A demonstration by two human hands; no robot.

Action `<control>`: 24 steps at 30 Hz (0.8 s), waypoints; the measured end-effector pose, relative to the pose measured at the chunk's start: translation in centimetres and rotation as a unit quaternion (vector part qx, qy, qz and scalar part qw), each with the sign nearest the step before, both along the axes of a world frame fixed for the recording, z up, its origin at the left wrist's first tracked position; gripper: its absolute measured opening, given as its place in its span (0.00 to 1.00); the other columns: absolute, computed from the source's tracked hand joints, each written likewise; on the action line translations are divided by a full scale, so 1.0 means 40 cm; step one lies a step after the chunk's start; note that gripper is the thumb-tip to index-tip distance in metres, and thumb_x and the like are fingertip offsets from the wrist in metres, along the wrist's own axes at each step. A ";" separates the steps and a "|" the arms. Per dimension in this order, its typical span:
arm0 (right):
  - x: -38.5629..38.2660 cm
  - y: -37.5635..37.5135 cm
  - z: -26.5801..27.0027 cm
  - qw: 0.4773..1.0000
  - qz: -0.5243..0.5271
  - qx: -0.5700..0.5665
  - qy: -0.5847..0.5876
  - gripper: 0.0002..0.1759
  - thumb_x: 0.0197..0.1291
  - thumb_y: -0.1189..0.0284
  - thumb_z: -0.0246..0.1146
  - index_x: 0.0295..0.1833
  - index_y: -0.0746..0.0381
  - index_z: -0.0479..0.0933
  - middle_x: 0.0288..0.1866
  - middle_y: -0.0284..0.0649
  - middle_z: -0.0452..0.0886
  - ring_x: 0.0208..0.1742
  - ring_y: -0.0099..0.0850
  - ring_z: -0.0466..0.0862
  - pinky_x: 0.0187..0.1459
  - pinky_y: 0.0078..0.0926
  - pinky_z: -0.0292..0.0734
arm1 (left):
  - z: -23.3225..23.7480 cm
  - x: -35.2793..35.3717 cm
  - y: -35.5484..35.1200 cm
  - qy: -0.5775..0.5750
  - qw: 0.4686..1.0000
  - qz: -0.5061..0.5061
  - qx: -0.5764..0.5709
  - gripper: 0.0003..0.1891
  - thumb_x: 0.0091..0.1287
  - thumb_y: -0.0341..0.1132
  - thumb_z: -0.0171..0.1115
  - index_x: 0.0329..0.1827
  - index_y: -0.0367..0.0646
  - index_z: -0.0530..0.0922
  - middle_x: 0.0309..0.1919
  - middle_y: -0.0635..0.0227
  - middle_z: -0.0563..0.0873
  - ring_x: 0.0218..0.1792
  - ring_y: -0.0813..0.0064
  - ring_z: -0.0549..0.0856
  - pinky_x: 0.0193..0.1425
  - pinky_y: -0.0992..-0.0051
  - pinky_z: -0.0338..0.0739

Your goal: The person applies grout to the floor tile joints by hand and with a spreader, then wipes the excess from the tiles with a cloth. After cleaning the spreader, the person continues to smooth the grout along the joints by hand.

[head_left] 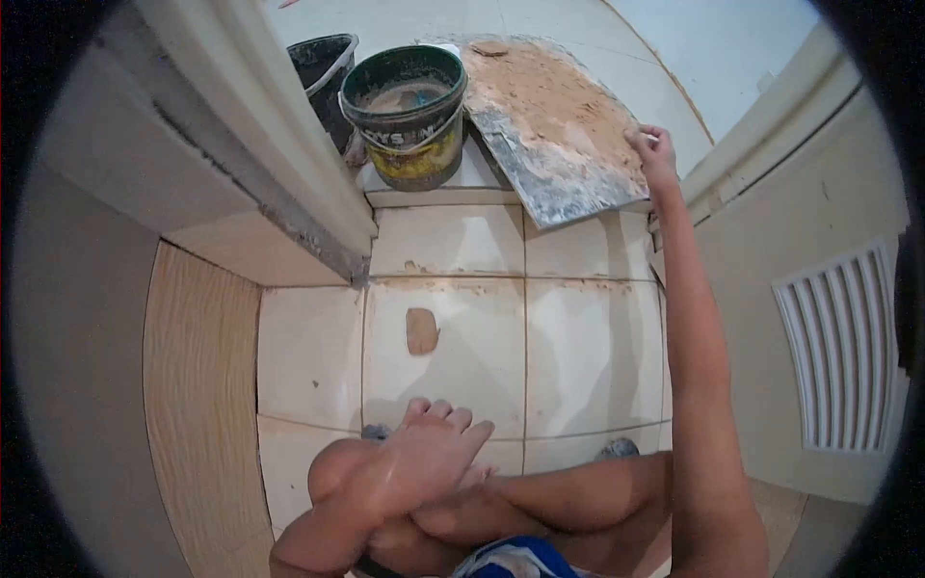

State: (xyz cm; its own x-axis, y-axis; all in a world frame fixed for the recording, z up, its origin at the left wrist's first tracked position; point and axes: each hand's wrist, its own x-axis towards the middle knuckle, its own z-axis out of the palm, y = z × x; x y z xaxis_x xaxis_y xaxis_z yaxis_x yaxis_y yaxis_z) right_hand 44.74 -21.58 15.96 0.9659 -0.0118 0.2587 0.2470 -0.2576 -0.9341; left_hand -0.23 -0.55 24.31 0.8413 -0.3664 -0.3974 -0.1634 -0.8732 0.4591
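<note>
My right hand is closed at the right edge of a grey board, on which brown powdery material is spread. Its fingers are pinched round something small and pale that I cannot make out. Over my bent knees, well apart from the board, rests my left hand, its fingers apart and nothing visible in them. A flat brown piece lies on the floor tile in front of it.
A bucket with a yellow label and grey contents stands left of the board, beside a dark bucket. Door frames rise on both sides. A white vent grille is at the right, a wood-grain tile at the left.
</note>
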 end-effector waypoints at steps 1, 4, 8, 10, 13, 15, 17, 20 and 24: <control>-0.066 -0.014 0.037 0.994 0.091 -0.048 0.043 0.27 0.57 0.61 0.72 0.58 0.59 0.72 0.40 0.35 0.79 0.43 0.23 0.76 0.44 0.23 0.72 | -0.002 -0.008 -0.009 0.009 1.000 -0.015 0.009 0.27 0.68 0.52 0.59 0.62 0.42 0.76 0.49 0.57 0.82 0.53 0.56 0.79 0.60 0.58 0.67; -0.231 -0.056 0.089 0.942 0.295 -0.146 0.066 0.22 0.58 0.63 0.72 0.54 0.58 0.75 0.35 0.27 0.75 0.36 0.20 0.72 0.40 0.22 0.69 | -0.046 -0.045 -0.040 0.012 0.998 -0.050 0.040 0.27 0.68 0.53 0.59 0.62 0.42 0.76 0.50 0.55 0.82 0.53 0.53 0.80 0.60 0.55 0.69; -0.399 -0.108 0.106 0.895 0.379 -0.214 0.099 0.23 0.58 0.59 0.72 0.54 0.57 0.74 0.33 0.28 0.73 0.37 0.21 0.72 0.40 0.22 0.70 | -0.094 -0.055 -0.064 0.016 0.996 -0.057 0.059 0.26 0.68 0.52 0.60 0.61 0.44 0.78 0.50 0.53 0.83 0.54 0.52 0.81 0.60 0.54 0.72; -0.481 -0.127 0.114 0.884 0.352 -0.268 0.151 0.25 0.58 0.57 0.72 0.54 0.57 0.73 0.34 0.29 0.72 0.37 0.21 0.72 0.40 0.22 0.70 | -0.108 -0.063 -0.081 0.019 0.995 -0.067 0.066 0.26 0.68 0.52 0.60 0.61 0.45 0.79 0.50 0.53 0.83 0.54 0.52 0.81 0.60 0.54 0.73; -0.578 -0.151 0.074 0.900 0.329 -0.242 0.152 0.24 0.58 0.60 0.72 0.53 0.59 0.73 0.34 0.30 0.73 0.37 0.21 0.72 0.40 0.22 0.70 | -0.095 -0.057 -0.111 0.062 0.992 -0.060 0.088 0.26 0.68 0.53 0.60 0.61 0.45 0.79 0.51 0.53 0.84 0.56 0.53 0.81 0.61 0.56 0.75; -0.641 -0.164 0.056 0.899 0.299 -0.285 0.142 0.25 0.57 0.59 0.72 0.52 0.61 0.72 0.35 0.35 0.76 0.39 0.26 0.76 0.43 0.26 0.73 | -0.075 -0.061 -0.129 0.090 0.987 -0.054 0.121 0.26 0.68 0.53 0.60 0.61 0.45 0.78 0.51 0.53 0.84 0.57 0.53 0.81 0.62 0.57 0.75; -0.640 -0.176 -0.026 0.806 0.343 -0.470 0.113 0.30 0.54 0.52 0.71 0.54 0.61 0.73 0.45 0.48 0.82 0.46 0.42 0.81 0.50 0.38 0.76 | -0.067 -0.072 -0.138 0.057 0.993 -0.045 0.096 0.26 0.68 0.53 0.60 0.62 0.44 0.78 0.51 0.52 0.84 0.56 0.52 0.81 0.62 0.57 0.75; -0.641 -0.181 -0.108 0.747 0.353 -0.529 0.192 0.33 0.49 0.55 0.73 0.56 0.61 0.74 0.57 0.52 0.80 0.59 0.47 0.80 0.58 0.41 0.76 | -0.087 -0.091 -0.131 0.022 0.998 -0.023 0.060 0.27 0.68 0.52 0.60 0.64 0.44 0.77 0.50 0.51 0.84 0.55 0.50 0.81 0.63 0.57 0.75; -0.650 -0.184 -0.161 0.733 0.326 -0.563 0.198 0.32 0.49 0.54 0.73 0.56 0.60 0.75 0.56 0.50 0.81 0.59 0.46 0.80 0.58 0.40 0.76 | -0.115 -0.077 -0.113 0.058 0.993 -0.017 0.105 0.28 0.68 0.51 0.61 0.66 0.44 0.76 0.55 0.50 0.83 0.57 0.50 0.81 0.64 0.57 0.74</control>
State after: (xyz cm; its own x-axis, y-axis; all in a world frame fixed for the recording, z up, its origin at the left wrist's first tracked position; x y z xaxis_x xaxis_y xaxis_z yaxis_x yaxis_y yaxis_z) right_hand 18.74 -28.93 9.52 0.6737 0.4916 -0.5517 0.4280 -0.8682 -0.2511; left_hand -3.32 -5.07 19.70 0.7741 -0.2930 -0.5612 -0.1521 -0.9466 0.2844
